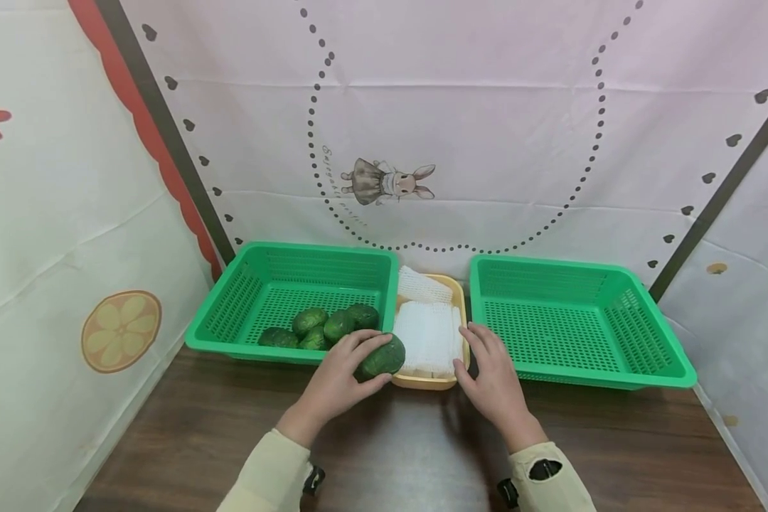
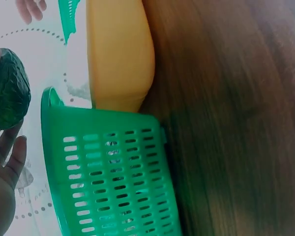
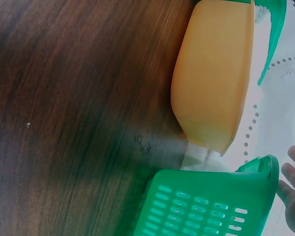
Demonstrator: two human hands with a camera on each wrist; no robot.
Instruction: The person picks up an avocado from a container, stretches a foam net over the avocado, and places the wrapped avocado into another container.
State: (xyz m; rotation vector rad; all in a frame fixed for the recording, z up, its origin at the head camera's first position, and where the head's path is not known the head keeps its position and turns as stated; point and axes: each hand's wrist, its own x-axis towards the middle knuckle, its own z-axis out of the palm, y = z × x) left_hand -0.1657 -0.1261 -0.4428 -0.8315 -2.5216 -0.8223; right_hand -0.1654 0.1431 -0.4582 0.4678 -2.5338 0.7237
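Note:
My left hand (image 1: 338, 378) grips a dark green avocado (image 1: 384, 358) between thumb and fingers, above the front left edge of a yellow container (image 1: 425, 382). The left wrist view shows the same avocado (image 2: 9, 91) raised higher than the container. White foam net sleeves (image 1: 425, 334) lie stacked in the container. My right hand (image 1: 494, 380) hovers by the container's right side with its fingers spread and holds nothing. Several more avocados (image 1: 338, 326) lie in the left green basket (image 1: 230, 299), bunched toward its front right.
A second green basket (image 1: 550, 334), with nothing seen inside, stands to the right of the yellow container. All three stand on a dark wooden table (image 1: 397, 448). Printed cloth (image 1: 486, 142) hangs behind them and at both sides.

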